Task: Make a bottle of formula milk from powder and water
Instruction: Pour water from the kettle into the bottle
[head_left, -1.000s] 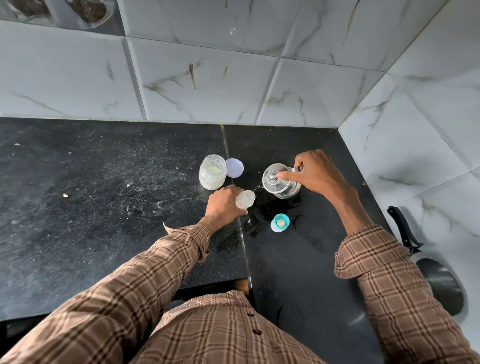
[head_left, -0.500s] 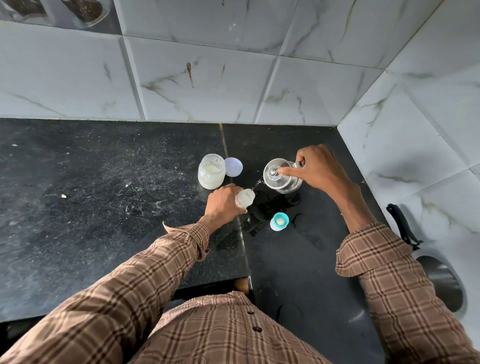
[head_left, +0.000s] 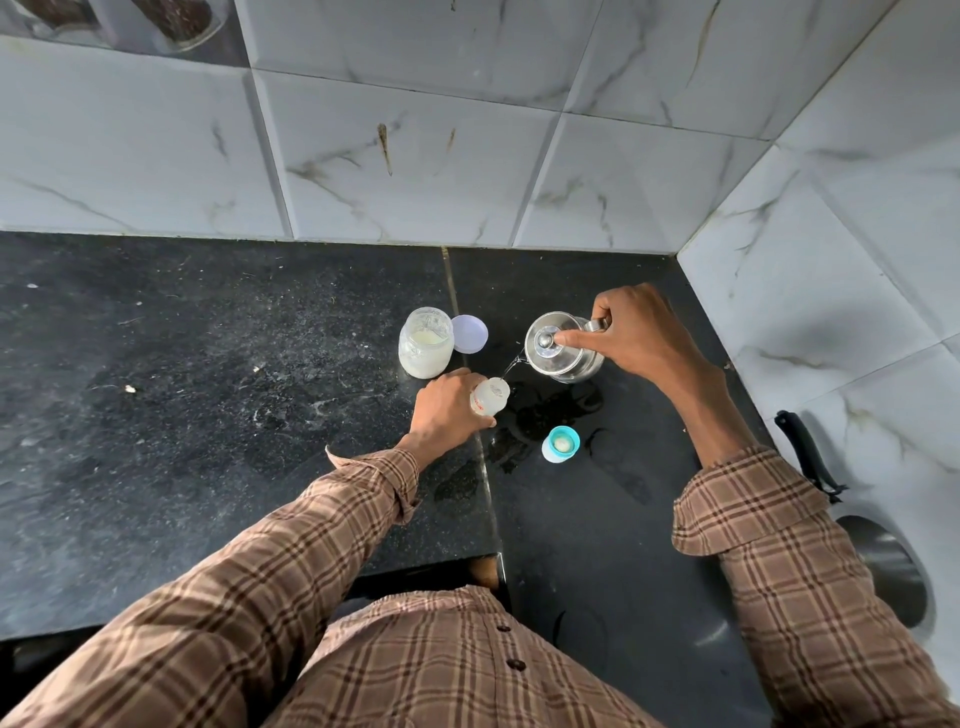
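Water step: pouring from kettle (head_left: 563, 353), centre-right of frame, into bottle (head_left: 490, 397) at centre. Left hand (head_left: 448, 410) curled round bottle; right hand (head_left: 636, 332) clamped on kettle handle, forefinger pressing lid. Next, probably: stop at level, set kettle down, fit teat cap (head_left: 560, 443). Counted: one bottle, one kettle, one powder jar (head_left: 425, 349), one lid (head_left: 469, 334), one cap.

The left hand (head_left: 448, 405) covers most of the feeding bottle (head_left: 491, 396), so its fill level cannot be read. The right hand (head_left: 636, 338) hides the steel kettle's (head_left: 558, 349) handle. Red print on the bottle is too small to read. At the right edge a dark pan (head_left: 888, 566) is partly cut off, and jars (head_left: 176, 21) at the top are cropped.
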